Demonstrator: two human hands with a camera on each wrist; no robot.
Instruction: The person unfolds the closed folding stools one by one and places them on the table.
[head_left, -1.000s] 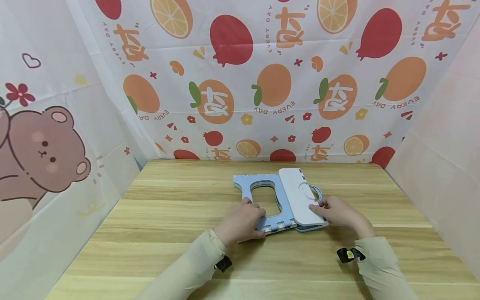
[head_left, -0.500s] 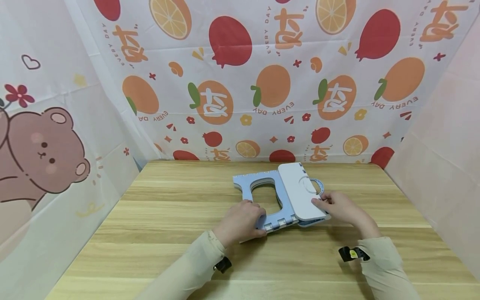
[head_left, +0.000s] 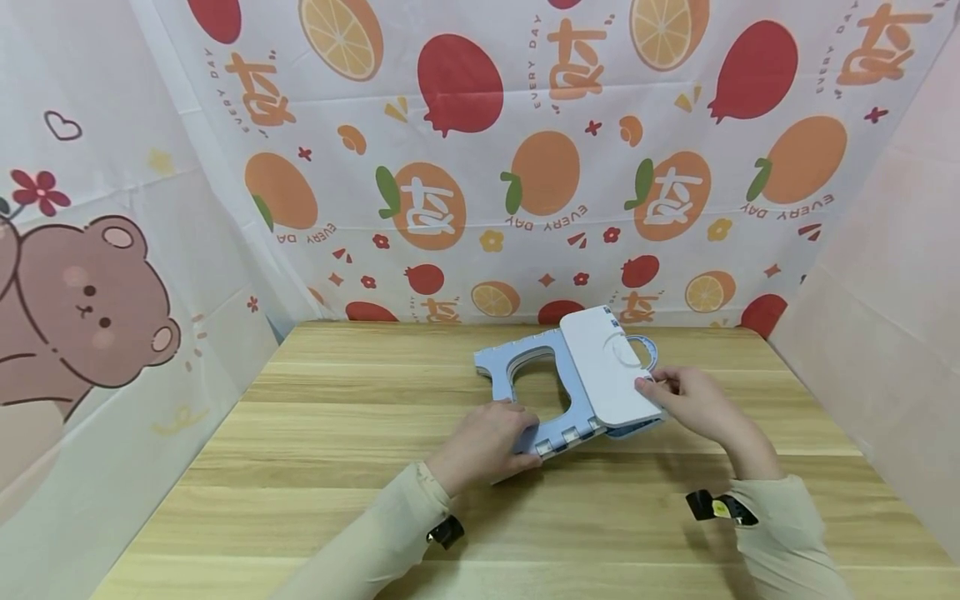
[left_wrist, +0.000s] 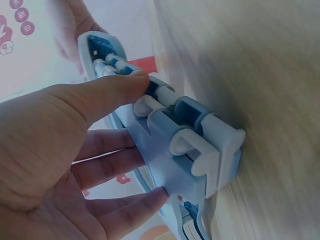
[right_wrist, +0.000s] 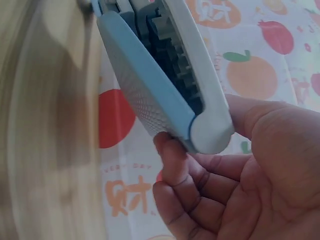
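A folded step stool (head_left: 604, 367) in pale blue and white is tilted above the table, its right end raised. My left hand (head_left: 483, 442) grips the blue leg end near the table. In the left wrist view the thumb presses the hinged edge (left_wrist: 185, 130) while the fingers lie on the flat side. At the other end, my right hand (head_left: 697, 404) pinches the white top panel's edge. The right wrist view shows its fingertips under the textured blue face (right_wrist: 142, 87), with the thumb mostly hidden behind the white part. A blue carry loop (head_left: 647, 350) sticks out beyond the panel.
The stool is over a wood-grain table (head_left: 360, 517). A fruit-print cloth (head_left: 487, 192) hangs behind the back edge, and a bear-print cloth (head_left: 97, 292) hangs at the left. A pale cloth (head_left: 892, 333) closes off the right.
The stool's right end has risen and shifted slightly right, away from me, with my right hand following. My left hand has kept its grip and moved very little.
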